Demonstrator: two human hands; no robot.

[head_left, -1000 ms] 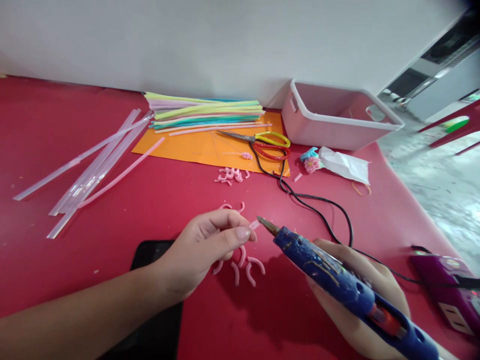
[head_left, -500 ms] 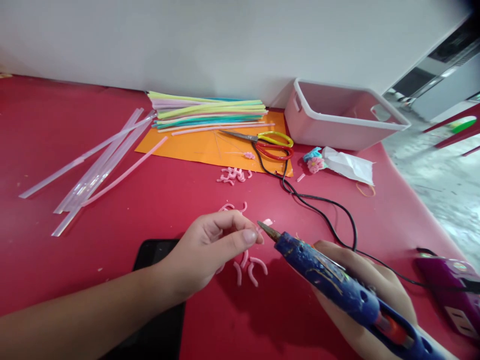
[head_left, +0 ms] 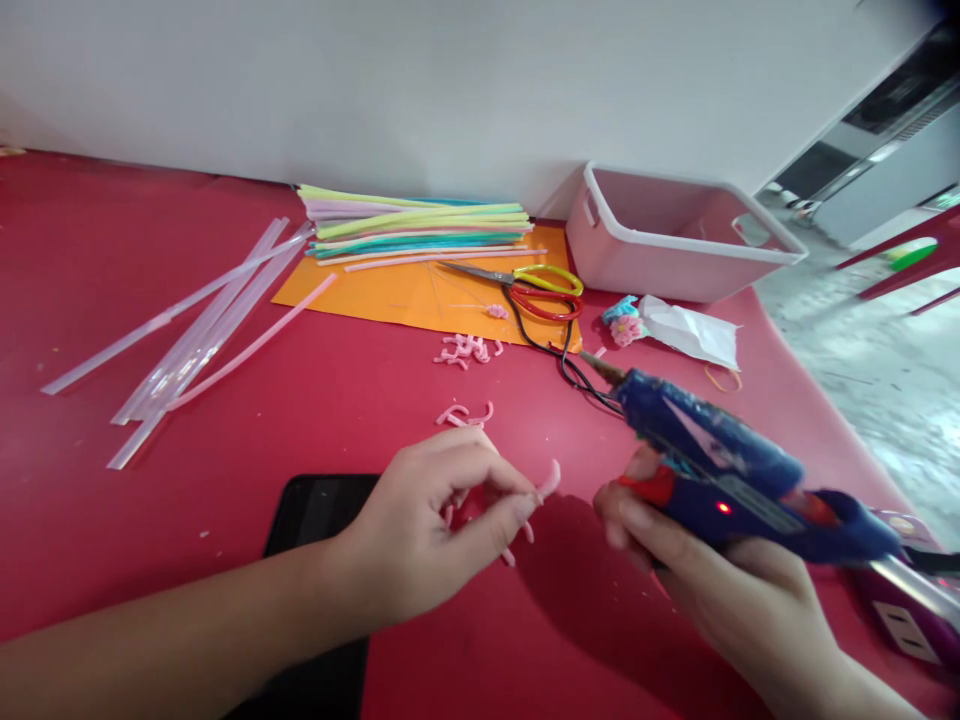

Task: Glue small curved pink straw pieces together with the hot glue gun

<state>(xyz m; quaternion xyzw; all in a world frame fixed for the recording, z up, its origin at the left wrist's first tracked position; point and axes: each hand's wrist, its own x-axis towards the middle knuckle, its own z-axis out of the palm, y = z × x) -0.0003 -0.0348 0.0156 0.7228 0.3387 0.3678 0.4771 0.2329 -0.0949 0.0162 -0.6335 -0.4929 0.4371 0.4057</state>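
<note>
Between thumb and fingertips, my left hand (head_left: 442, 520) pinches a short curved piece of pink pipe cleaner (head_left: 552, 478). My right hand (head_left: 705, 570) grips a blue glue gun (head_left: 720, 470) with a lit red light. Its nozzle points up and left, apart from the pink piece. A clear glue stick (head_left: 915, 590) juts from the gun's back end. More bent pink pieces (head_left: 461, 413) lie just beyond my left hand, and others are partly hidden beneath it. Farther back sits a small pile of curled pink pieces (head_left: 466, 349).
Scissors (head_left: 544, 285) and a bundle of coloured pipe cleaners (head_left: 420, 225) rest on an orange sheet (head_left: 337, 290). Clear glue sticks (head_left: 202, 330) lie left. A pink bin (head_left: 675, 250) stands at the back right. A black phone (head_left: 315, 640) lies under my left forearm; a purple power strip (head_left: 900, 620) is at right.
My right hand has drawn the glue gun away from the pink piece, up and to the right, turning its side into view. My left hand has shifted slightly, the pink piece now angled upward.
</note>
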